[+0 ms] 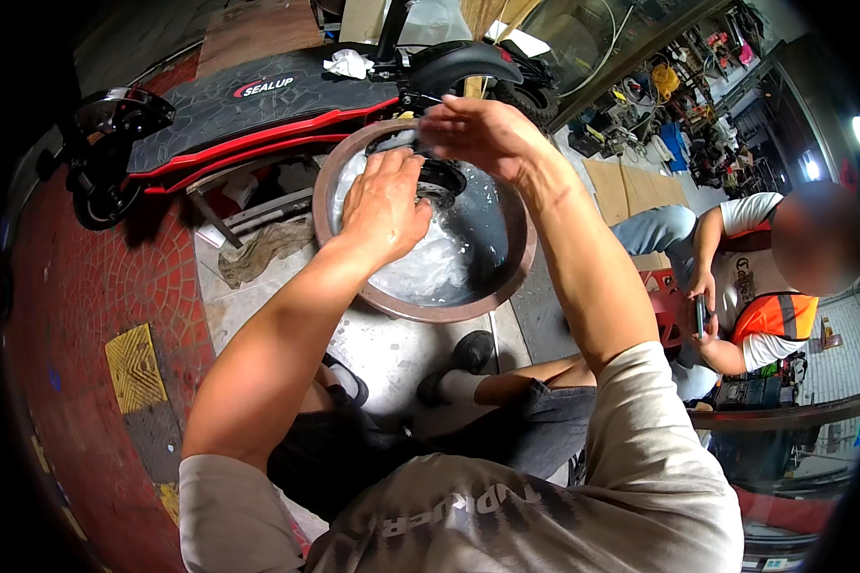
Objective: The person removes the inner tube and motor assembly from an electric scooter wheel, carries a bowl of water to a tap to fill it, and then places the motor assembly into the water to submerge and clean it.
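A round basin [521,267] with a brownish rim and grey inside holds cloudy water. A black ring-shaped part [441,177], perhaps a tyre or tube, lies in it toward the far side. My left hand [384,201] is over the left half of the basin, its fingers curled onto the black part, their tips partly hidden. My right hand [483,138] is raised at the basin's far right edge, fingers loosely extended and blurred, with nothing visible held in them.
A black-and-red electric scooter [210,129] rests on a low metal support beyond the basin, a white crumpled tissue [349,63] on its deck. A rag [253,258] lies left. At right, a seated person [745,277] in an orange vest holds a phone. Cluttered tools [669,115] stand behind.
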A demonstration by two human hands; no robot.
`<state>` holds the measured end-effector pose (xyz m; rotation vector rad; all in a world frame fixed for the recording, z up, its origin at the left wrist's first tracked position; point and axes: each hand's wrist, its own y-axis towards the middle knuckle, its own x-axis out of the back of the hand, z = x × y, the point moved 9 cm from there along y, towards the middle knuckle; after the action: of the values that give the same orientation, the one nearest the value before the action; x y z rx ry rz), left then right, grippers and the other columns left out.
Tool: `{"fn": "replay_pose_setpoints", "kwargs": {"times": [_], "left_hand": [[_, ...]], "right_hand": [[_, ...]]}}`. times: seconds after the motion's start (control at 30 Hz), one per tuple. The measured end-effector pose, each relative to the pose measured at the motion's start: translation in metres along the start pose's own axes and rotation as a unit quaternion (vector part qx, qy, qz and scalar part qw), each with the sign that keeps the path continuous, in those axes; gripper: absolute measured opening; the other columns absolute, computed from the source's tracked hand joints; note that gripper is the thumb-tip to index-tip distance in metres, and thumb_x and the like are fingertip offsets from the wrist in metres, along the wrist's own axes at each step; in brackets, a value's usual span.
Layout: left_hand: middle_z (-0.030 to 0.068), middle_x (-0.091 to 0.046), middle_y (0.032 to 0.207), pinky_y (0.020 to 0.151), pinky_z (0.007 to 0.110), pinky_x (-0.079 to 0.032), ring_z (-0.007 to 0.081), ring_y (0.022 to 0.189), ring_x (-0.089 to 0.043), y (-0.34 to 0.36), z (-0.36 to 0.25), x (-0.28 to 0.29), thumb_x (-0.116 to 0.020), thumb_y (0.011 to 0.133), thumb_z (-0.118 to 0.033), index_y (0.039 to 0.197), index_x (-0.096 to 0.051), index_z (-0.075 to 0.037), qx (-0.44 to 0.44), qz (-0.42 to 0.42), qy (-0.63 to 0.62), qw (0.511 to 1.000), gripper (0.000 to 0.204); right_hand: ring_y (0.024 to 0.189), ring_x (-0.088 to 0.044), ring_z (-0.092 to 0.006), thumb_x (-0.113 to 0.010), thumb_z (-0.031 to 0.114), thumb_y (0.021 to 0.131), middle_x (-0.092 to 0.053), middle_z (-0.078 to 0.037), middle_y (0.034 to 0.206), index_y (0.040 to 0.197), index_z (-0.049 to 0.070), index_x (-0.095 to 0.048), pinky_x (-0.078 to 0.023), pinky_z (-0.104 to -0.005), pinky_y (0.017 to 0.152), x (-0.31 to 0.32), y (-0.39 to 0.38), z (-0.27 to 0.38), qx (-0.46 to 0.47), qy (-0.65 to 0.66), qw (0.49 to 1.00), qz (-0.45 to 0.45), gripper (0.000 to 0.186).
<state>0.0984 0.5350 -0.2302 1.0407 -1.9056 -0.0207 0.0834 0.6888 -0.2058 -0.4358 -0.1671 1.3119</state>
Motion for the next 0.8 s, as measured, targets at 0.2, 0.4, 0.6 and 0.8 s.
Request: {"fn": "replay_pose_setpoints", "kwargs": {"times": [0.2, 0.4, 0.6, 0.8], "left_hand": [[0.0182, -0.05, 0.153, 0.12, 0.046, -0.038, 0.0376, 0.143, -0.044, 0.003, -0.016, -0.009, -0.07, 0.088, -0.017, 0.142, -0.055, 0.002, -0.016, 0.007, -0.015, 1.0, 0.059], [0.0184, -0.049, 0.154, 0.12, 0.046, -0.038, 0.0373, 0.143, -0.045, -0.008, 0.014, 0.003, -0.069, 0.088, -0.017, 0.142, -0.054, 0.001, 0.019, 0.004, -0.001, 1.0, 0.06], [0.019, -0.05, 0.153, 0.119, 0.046, -0.039, 0.0383, 0.142, -0.045, -0.004, 0.006, 0.0, -0.069, 0.088, -0.017, 0.142, -0.055, 0.002, 0.009, -0.002, -0.007, 1.0, 0.059], [0.0215, -0.049, 0.153, 0.119, 0.047, -0.039, 0.0389, 0.142, -0.045, -0.001, 0.009, -0.004, -0.07, 0.089, -0.018, 0.143, -0.052, 0.004, 0.013, -0.005, 0.013, 1.0, 0.062]], "right_hand": [[0.073, -0.054, -0.0142, -0.053, 0.018, 0.107, -0.058, -0.003, 0.083, 0.096, 0.002, -0.062, -0.047, -0.0293, 0.069, 0.095, 0.03, -0.029, 0.069, 0.035, 0.997, 0.025, 0.022], [0.066, -0.054, -0.0188, -0.056, 0.024, 0.103, -0.057, -0.003, 0.075, 0.092, 0.013, -0.06, -0.048, -0.0406, 0.07, 0.131, 0.01, -0.135, -0.12, -0.054, 0.958, -0.255, 0.016], [0.087, -0.071, -0.0268, -0.049, 0.02, 0.105, -0.07, -0.015, 0.098, 0.11, 0.001, -0.062, -0.063, -0.0429, 0.081, 0.143, 0.023, -0.143, -0.056, 0.15, 0.972, -0.175, 0.024], [0.097, -0.073, -0.0255, -0.057, 0.03, 0.106, -0.074, -0.011, 0.107, 0.111, 0.001, -0.066, -0.06, -0.0348, 0.082, 0.018, 0.002, -0.02, -0.001, 0.041, 0.999, -0.009, 0.031]]}}
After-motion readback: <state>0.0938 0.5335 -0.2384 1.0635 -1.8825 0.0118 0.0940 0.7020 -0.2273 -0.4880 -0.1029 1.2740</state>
